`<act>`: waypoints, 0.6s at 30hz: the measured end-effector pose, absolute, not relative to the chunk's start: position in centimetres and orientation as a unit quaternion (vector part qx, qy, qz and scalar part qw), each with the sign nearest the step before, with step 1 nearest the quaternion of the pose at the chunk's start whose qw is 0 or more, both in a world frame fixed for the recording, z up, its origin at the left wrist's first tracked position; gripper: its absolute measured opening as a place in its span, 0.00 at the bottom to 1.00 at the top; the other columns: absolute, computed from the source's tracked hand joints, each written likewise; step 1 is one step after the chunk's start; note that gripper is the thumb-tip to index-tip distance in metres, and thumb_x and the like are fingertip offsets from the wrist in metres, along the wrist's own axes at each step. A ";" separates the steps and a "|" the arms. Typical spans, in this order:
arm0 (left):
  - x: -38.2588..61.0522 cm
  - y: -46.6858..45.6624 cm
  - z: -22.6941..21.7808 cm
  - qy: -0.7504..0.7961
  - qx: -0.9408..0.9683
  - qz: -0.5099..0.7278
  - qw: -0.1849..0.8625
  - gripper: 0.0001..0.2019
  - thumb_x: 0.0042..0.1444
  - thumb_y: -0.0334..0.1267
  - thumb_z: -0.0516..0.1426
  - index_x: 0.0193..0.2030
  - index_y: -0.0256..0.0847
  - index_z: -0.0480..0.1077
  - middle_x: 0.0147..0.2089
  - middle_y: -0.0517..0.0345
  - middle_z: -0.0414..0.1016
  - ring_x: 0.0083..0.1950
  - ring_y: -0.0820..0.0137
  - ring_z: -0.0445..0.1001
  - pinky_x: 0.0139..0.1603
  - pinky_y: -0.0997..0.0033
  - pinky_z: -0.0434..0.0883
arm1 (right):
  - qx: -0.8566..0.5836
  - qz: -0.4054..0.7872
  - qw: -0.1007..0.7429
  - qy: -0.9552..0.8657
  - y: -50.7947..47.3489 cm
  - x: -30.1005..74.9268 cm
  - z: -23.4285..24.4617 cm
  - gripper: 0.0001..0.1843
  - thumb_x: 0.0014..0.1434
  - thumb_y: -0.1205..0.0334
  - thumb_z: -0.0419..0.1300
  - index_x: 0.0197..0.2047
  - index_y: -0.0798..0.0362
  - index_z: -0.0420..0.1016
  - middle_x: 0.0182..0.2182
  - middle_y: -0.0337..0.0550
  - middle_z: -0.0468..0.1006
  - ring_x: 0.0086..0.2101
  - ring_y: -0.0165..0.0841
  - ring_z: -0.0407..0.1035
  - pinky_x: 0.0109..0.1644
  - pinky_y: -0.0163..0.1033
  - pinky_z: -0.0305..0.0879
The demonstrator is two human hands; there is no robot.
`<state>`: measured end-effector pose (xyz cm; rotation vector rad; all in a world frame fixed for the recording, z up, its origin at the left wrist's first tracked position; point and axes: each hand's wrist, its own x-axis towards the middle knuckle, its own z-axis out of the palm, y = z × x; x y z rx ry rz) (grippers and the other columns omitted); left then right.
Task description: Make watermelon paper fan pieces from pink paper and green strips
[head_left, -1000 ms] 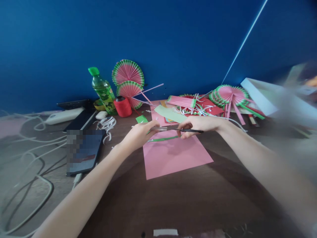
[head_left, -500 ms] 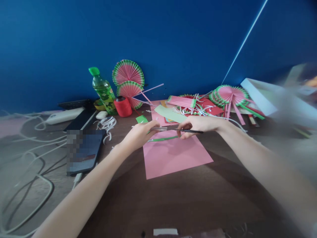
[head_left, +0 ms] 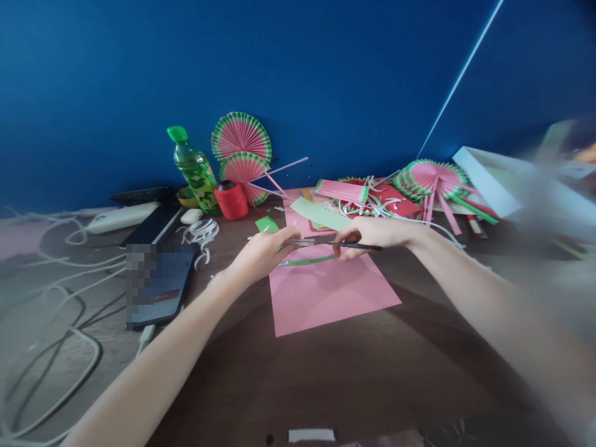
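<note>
A sheet of pink paper (head_left: 333, 301) lies on the dark table under both hands. My left hand (head_left: 261, 251) is closed at its upper left, fingers bent around a thin pale-grey strip (head_left: 305, 242) whose kind I cannot make out. From the other side, my right hand (head_left: 367, 236) is closed on a slim black tool (head_left: 356, 246); its tip is too small to tell. A narrow green paper strip (head_left: 310, 261) lies across the pink sheet just below the fingers, close to both hands. Beyond them is a pale green paper piece (head_left: 321, 214).
Pleated pink-and-green paper fans (head_left: 241, 139) lean on the blue wall, with more fans (head_left: 431, 180) at right. A green bottle (head_left: 195, 171) and a red thread spool (head_left: 231, 202) stand at left. Nearer lie a phone (head_left: 162, 288) and white cables (head_left: 93, 335). A white box (head_left: 488, 177) stands right.
</note>
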<state>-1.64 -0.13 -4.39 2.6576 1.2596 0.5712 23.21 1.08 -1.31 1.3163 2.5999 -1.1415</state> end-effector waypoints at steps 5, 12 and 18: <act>-1.7 -0.2 -4.5 0.419 0.886 0.187 0.069 0.08 0.58 0.37 0.51 0.42 0.41 0.68 0.35 0.58 0.76 0.32 0.70 0.73 0.32 0.74 0.65 | 0.432 -0.358 0.008 0.828 1.0 23.2 -1.3 0.23 0.46 0.45 0.61 0.39 0.53 0.76 0.32 0.41 0.75 0.30 0.30 0.63 0.33 0.35 0.55; -1.7 -0.1 -4.6 0.422 0.886 0.181 0.063 0.09 0.59 0.39 0.50 0.42 0.42 0.68 0.35 0.57 0.75 0.33 0.70 0.73 0.32 0.74 0.64 | 0.431 -0.356 0.006 0.829 1.3 23.4 -1.5 0.23 0.46 0.44 0.61 0.38 0.53 0.76 0.31 0.42 0.75 0.32 0.32 0.64 0.34 0.35 0.56; -1.8 0.0 -4.7 0.416 0.889 0.177 0.071 0.09 0.59 0.39 0.50 0.43 0.42 0.68 0.36 0.57 0.76 0.34 0.69 0.73 0.34 0.73 0.65 | 0.436 -0.351 0.012 0.829 1.3 23.4 -1.5 0.24 0.44 0.43 0.62 0.37 0.53 0.76 0.30 0.41 0.75 0.31 0.32 0.64 0.35 0.35 0.56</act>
